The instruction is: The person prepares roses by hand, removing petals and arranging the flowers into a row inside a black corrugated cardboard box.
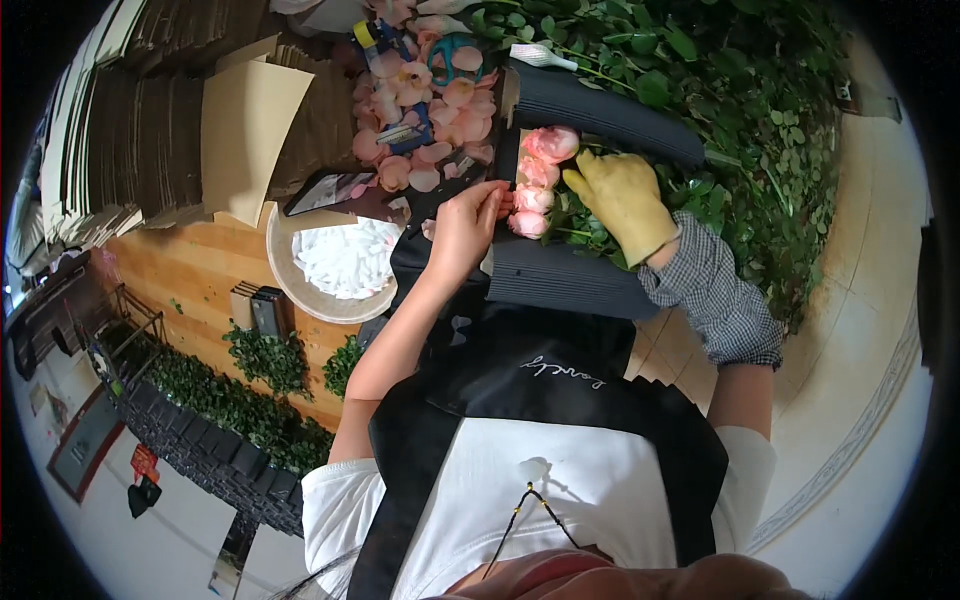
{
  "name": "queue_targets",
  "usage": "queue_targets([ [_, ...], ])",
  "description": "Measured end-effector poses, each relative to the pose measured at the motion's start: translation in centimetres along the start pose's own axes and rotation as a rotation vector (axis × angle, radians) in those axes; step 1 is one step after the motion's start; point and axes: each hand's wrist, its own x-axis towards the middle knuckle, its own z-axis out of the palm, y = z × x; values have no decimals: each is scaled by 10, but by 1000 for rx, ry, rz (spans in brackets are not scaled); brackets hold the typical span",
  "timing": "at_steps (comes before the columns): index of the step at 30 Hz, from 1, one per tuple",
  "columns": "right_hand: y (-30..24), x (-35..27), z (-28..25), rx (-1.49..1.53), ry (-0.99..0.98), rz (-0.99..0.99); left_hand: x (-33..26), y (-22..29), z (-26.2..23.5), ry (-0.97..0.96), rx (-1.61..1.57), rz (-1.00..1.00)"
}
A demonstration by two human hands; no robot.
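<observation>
Several pink roses [533, 198] lie in a short row between two dark ribbed rolls, heads to the left and green leaves to the right. My bare left hand [470, 222] is at the left of the row, thumb and fingers drawn together with their tips against the rose heads. Whatever is between those fingertips is hidden. On my right hand [625, 205] is a yellow glove; its curled fingers and thumb are over the stems just right of the blooms. The glove covers what they grip. A tan card edge [525, 150] shows beside the upper roses.
The upper dark roll [605, 112] and lower dark roll [570, 278] flank the roses. Leafy stems [740, 110] spread right. Loose petals [455, 120], blue-handled scissors [456, 60] and a phone [335, 192] are left, near a bowl of white pieces [345, 260] and cardboard stacks [120, 120].
</observation>
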Motion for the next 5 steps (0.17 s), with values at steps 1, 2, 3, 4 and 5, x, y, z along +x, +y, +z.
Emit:
queue_targets([
  [1, 4, 1, 6, 44, 4, 42, 1, 5, -3, -56, -53, -38],
  [2, 9, -2, 8, 46, 6, 43, 2, 4, -4, -56, -51, -38],
  [3, 14, -3, 8, 179, 20, 19, 4, 3, -5, -92, -103, -75],
  [4, 19, -5, 7, 311, 33, -6, 7, 2, -6, -130, -157, -111],
  [5, 20, -3, 8, 309, 34, -11, 10, 1, -11, -188, -249, -179],
])
